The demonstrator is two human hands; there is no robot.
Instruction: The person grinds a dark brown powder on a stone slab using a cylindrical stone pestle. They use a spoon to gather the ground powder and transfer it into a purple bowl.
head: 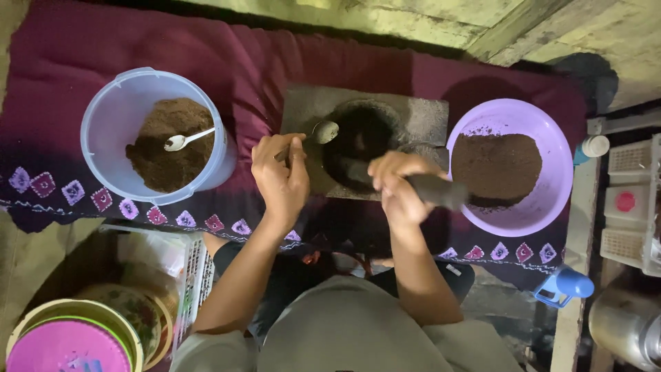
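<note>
Right now my right hand (398, 187) is closed around a dark stone pestle (420, 186), long axis lying left-right, tip in the stone mortar (365, 141). My left hand (281, 176) pinches a metal spoon (318, 134), bowl pointing right over the mortar rim. Clear tub (155, 134) left holds brown powder and a second spoon (186, 140); purple bowl (513, 165) right holds more powder. Maroon cloth (261, 62) has free room behind.
</note>
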